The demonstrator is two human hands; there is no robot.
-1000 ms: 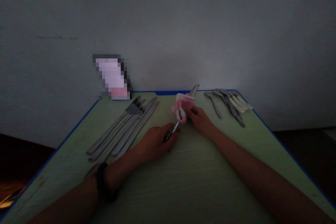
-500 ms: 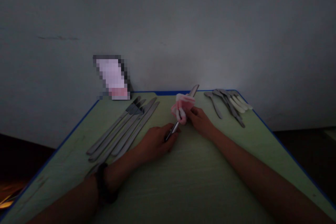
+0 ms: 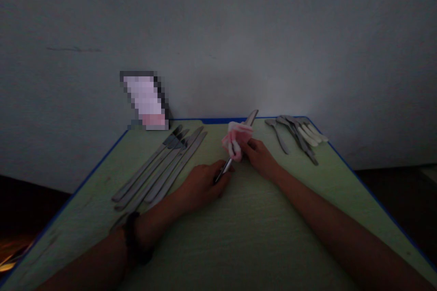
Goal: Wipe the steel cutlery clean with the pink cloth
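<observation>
A metal table knife (image 3: pixel 253 117) points away from me over the middle of the table, its blade tip up near the far edge. My left hand (image 3: pixel 207 183) is closed round its handle. Bunched about the middle of the knife is a pink and white cloth (image 3: pixel 239 135). From the right, my right hand (image 3: pixel 258 154) pinches the cloth against the blade, hiding part of it. Several table knives (image 3: pixel 170 161) lie side by side left of my left hand, their handle ends partly behind my forearm.
At the far right lies a group of spoons (image 3: pixel 277 136) and other cutlery, some with white handles (image 3: pixel 308 136). A blurred upright screen (image 3: pixel 145 100) leans on the wall at the back left. The green table (image 3: pixel 246 245) has a blue edge and meets the wall.
</observation>
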